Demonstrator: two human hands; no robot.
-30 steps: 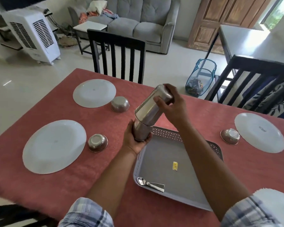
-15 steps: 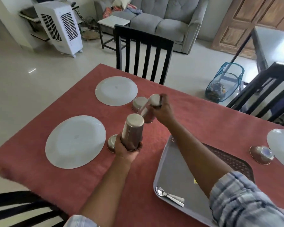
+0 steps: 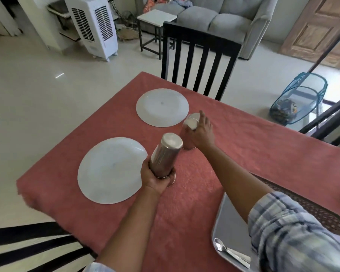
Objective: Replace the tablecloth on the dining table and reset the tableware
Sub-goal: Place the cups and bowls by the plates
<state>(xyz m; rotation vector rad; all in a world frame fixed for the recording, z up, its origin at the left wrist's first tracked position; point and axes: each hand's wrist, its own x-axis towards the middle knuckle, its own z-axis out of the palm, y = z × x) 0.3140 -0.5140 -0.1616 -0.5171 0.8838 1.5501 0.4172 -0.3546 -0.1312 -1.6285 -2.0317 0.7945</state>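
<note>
My left grip [image 3: 157, 178] is clamped round the lower part of an upturned steel tumbler [image 3: 166, 154]. It holds the tumbler tilted just above the red tablecloth [image 3: 253, 154], and the rim of a small bowl [image 3: 173, 180] shows under my knuckles. My right grip [image 3: 201, 132] is wrapped round a second tumbler [image 3: 189, 125], mouth down, just beside the far plate [image 3: 162, 109]. Blur stops me telling whether it touches the cloth yet.

I judge the second tumbler should come down square, so its mouth lands flat on cloth and not on the plate's rim. Then the fingers should lift straight up, so nothing tips. The first tumbler wants a spot just beyond my left grip, right of the near plate [image 3: 110, 169] and clear of the bowl.

Open cloth lies right of both grips. The tray [image 3: 234, 216] with its spoon [image 3: 230, 252] sits behind my right grip, under the forearm. The surface drops away left of the near plate, so I keep my moves inboard.
</note>
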